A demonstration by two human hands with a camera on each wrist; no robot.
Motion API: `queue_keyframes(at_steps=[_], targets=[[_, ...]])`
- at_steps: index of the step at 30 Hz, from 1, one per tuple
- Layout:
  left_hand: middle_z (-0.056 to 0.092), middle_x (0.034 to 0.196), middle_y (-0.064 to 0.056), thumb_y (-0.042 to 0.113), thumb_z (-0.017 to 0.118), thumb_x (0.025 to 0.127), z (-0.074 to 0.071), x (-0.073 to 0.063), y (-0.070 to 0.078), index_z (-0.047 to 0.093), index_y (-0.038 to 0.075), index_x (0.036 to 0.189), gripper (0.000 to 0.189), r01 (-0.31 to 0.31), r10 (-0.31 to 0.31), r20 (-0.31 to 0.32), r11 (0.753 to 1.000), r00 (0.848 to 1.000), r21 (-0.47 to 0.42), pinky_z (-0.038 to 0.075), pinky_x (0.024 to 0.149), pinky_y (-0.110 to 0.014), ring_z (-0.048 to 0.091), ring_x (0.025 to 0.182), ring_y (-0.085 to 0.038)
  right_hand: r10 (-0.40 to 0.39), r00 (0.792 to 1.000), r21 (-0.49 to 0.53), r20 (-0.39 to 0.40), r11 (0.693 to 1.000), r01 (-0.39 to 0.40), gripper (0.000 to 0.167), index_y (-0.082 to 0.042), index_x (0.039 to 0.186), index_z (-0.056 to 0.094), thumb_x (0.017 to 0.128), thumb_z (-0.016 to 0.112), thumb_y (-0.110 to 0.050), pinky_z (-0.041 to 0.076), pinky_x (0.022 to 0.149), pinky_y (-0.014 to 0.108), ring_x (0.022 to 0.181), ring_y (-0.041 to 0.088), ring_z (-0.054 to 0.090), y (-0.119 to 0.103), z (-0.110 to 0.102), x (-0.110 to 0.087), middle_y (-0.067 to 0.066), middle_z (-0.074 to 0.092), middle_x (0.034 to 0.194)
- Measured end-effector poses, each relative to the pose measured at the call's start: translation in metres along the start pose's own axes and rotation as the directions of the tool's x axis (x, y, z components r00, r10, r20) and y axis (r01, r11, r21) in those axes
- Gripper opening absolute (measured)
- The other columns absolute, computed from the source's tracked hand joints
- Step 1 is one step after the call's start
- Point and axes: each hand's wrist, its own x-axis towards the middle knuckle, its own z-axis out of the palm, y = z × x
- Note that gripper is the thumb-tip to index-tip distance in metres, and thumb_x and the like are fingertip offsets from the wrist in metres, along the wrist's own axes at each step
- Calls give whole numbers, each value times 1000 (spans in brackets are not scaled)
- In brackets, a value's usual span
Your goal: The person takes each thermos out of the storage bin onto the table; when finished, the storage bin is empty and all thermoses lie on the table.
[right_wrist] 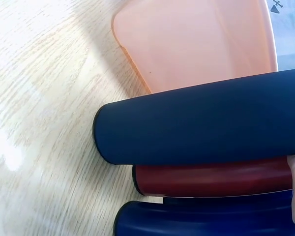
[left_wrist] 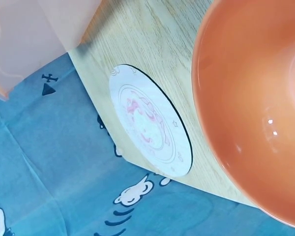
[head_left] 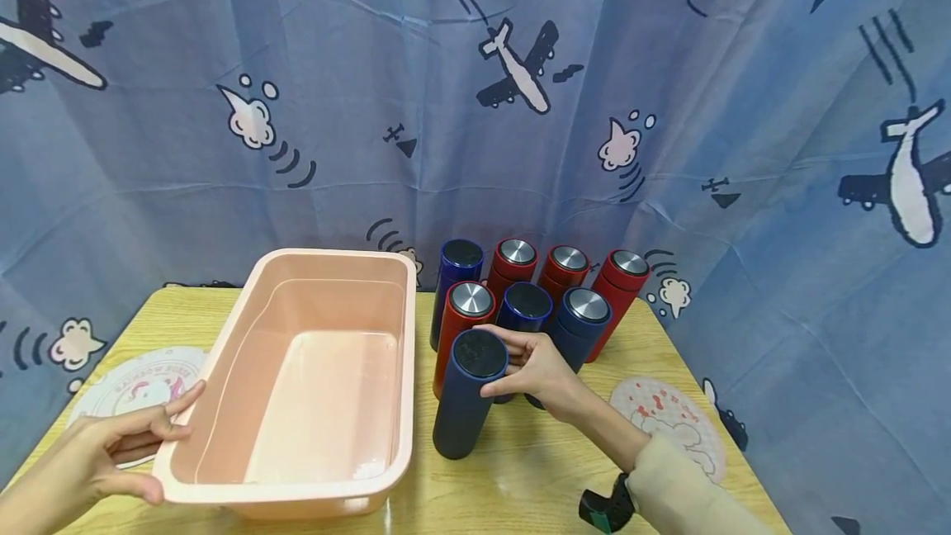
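My left hand [head_left: 111, 452] grips the left front corner of a peach plastic basin [head_left: 412, 370], fingers at the side rim and thumb at the front. Nothing lies inside the basin. To its right, my right hand [head_left: 546, 374] holds a dark navy thermos bottle [head_left: 464, 415] near its black top, between thumb and fingers. The bottle leans slightly; in the right wrist view its side [right_wrist: 201, 123] overlaps a red thermos [right_wrist: 211, 178] and a blue one [right_wrist: 201, 216]. My left hand is out of sight in the left wrist view.
Several red and blue thermoses [head_left: 513, 262] stand grouped behind my right hand. Round printed mats lie at left [head_left: 111, 382] and right [head_left: 672, 423]. An orange curved vessel [left_wrist: 246, 98] fills the right of the left wrist view. A patterned blue curtain [head_left: 334, 106] hangs behind the table.
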Motion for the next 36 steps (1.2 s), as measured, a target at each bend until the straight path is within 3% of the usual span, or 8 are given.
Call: queue_keyframes(at_steps=[5, 12, 17, 22, 29, 31, 36], targets=[[41, 146, 7, -16, 73, 62, 1, 1, 1, 60, 0, 110, 52, -34, 34, 9, 998, 999, -44, 48, 88, -12, 39, 130, 1, 1, 1000, 16, 26, 1000, -2, 78, 1, 138, 48, 68, 82, 4, 57, 80, 28, 101, 19, 66, -1, -1, 2, 7, 68, 115], [42, 146, 7, -7, 78, 56, 3, 4, 5, 61, 1, 105, 52, -73, 75, -15, 992, 997, 101, 46, 90, -10, 42, 128, 0, -2, 997, 20, 81, 1000, 0, 83, 3, 138, 46, 67, 86, -9, 56, 84, 29, 104, 18, 65, -1, -9, 2, 6, 65, 120], [42, 146, 5, -7, 78, 58, 4, 4, 4, 61, 1, 107, 52, -89, 90, -17, 994, 996, 60, 46, 90, -10, 43, 128, 0, -8, 994, 16, 111, 1000, 6, 82, 4, 139, 44, 71, 85, -15, 55, 88, 32, 109, 19, 63, 2, -16, 1, 10, 62, 125], [41, 146, 6, -9, 78, 57, 3, 6, 2, 62, 2, 107, 53, -85, 86, -9, 995, 996, 51, 45, 90, -9, 43, 127, 1, -11, 994, 27, 106, 1000, 9, 78, 6, 138, 44, 73, 83, -10, 52, 92, 34, 115, 19, 60, 4, -20, -2, 11, 61, 127], [37, 150, 4, -21, 75, 55, -5, 9, -1, 59, -2, 111, 61, -99, 101, 53, 995, 994, -31, 44, 93, -11, 38, 132, -1, -9, 996, 16, 84, 1000, 8, 77, 10, 140, 39, 77, 79, -7, 48, 96, 36, 120, 19, 55, 10, -27, -9, 18, 52, 136], [35, 151, 4, -25, 72, 57, -7, 9, -1, 58, -4, 114, 63, -80, 85, 75, 995, 994, -65, 44, 94, -11, 36, 133, -1, -8, 997, 16, 78, 1000, 7, 74, 10, 140, 39, 79, 77, -5, 47, 98, 36, 121, 17, 54, 13, -31, -14, 18, 50, 138], [34, 151, 11, -30, 64, 68, -11, 3, -1, 55, -5, 121, 60, 57, -48, 87, 992, 995, -112, 44, 93, -10, 36, 131, 3, -23, 993, 57, 118, 998, 16, 62, 9, 142, 36, 88, 66, 1, 42, 103, 34, 126, 15, 50, 17, -48, -33, 15, 46, 143]])
